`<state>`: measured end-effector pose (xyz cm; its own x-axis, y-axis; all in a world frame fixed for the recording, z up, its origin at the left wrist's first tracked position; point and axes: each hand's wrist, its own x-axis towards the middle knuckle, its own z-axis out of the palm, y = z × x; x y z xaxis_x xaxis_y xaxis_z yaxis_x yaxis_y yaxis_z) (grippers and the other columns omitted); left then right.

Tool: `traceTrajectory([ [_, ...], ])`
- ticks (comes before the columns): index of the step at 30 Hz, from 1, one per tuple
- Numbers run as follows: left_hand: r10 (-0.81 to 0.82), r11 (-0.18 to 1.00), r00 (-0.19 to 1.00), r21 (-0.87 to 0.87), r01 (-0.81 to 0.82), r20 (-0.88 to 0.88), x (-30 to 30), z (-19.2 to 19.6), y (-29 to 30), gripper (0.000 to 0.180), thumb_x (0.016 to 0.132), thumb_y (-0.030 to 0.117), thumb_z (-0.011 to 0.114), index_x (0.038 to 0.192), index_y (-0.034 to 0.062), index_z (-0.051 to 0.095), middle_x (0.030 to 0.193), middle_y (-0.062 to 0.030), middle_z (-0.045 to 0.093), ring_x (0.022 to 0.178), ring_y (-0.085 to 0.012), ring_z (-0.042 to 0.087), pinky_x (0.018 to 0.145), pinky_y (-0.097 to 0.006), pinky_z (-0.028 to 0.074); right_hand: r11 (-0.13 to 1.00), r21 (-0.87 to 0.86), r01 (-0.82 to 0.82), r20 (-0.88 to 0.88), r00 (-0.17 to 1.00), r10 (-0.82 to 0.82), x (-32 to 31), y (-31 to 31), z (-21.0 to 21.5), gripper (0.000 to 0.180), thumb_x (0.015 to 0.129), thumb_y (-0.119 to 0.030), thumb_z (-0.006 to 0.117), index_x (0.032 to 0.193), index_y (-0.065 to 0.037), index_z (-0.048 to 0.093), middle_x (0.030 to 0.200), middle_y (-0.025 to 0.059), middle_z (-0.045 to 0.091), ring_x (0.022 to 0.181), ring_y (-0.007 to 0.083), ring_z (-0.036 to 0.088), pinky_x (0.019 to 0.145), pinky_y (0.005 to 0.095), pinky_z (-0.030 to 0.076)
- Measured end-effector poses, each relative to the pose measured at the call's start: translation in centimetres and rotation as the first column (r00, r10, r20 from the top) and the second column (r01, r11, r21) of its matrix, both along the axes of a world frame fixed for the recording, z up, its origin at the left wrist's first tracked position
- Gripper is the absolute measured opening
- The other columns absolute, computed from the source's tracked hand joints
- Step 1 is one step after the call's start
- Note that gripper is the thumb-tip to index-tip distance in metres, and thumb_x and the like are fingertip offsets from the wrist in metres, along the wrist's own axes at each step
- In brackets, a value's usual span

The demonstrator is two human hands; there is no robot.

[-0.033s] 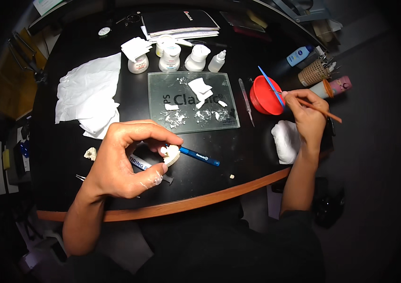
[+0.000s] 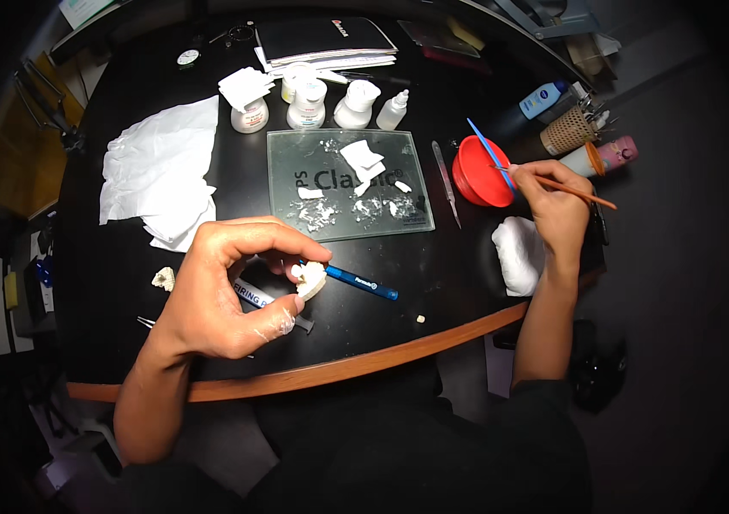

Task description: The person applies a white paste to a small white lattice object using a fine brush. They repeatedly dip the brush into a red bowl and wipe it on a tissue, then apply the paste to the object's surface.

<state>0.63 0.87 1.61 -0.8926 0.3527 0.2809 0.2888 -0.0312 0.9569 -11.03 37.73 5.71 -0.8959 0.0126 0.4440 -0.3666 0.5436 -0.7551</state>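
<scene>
Between the thumb and fingertips of my left hand I hold a small cream dental cast. White residue marks that thumb. My right hand pinches a thin brush with a reddish-brown handle, its tip over the red bowl. Leaning across the bowl is a slim blue stick. Under and beside my left hand lie a blue pen and a partly hidden syringe. A glass slab beyond carries white smears and folded white paper.
Several white jars and bottles stand behind the slab. White tissues lie at left, near another cast piece. Tweezers sit left of the bowl; a white cloth roll is by my right wrist. A tiny cream piece lies near the wooden edge.
</scene>
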Motion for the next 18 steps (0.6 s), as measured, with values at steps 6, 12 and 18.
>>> traceTrajectory([
  [6,0.097,0.991,0.991,-0.079,-0.104,-0.094,-0.1,-0.7,0.2,0.038,0.067,0.005,0.070,0.104,-0.0010,0.075,0.093,-0.0089,0.073,0.079,-0.0139,0.066,0.074,-0.028,0.054,0.899,0.437,0.009,0.028,0.999,-0.024,-0.6,0.7,-1.9,0.015,0.080,-0.012,0.081,0.078,0.002,0.075,0.072,0.0090,0.072,0.067,0.0139,0.065,0.064,0.0305,0.051],
  [12,0.105,0.979,0.985,-0.160,-0.126,-0.134,-0.1,-0.4,0.3,0.041,0.067,0.012,0.073,0.105,-0.0013,0.076,0.099,-0.0127,0.075,0.083,-0.0182,0.069,0.078,-0.030,0.053,0.993,0.102,0.057,-0.079,0.996,-0.049,5.1,6.0,-0.5,0.008,0.090,-0.002,0.078,0.089,0.001,0.070,0.078,-0.0003,0.065,0.073,0.0052,0.056,0.068,0.0206,0.045],
  [18,0.097,0.981,0.982,-0.153,-0.123,-0.164,0.3,-0.4,0.2,0.041,0.065,0.006,0.071,0.105,-0.0025,0.075,0.099,-0.0142,0.075,0.084,-0.0190,0.070,0.077,-0.030,0.056,0.994,-0.051,0.101,0.110,0.989,-0.095,9.5,11.0,-4.2,0.008,0.091,0.000,0.075,0.091,0.001,0.067,0.081,-0.0006,0.063,0.072,0.0046,0.055,0.068,0.0190,0.043],
])
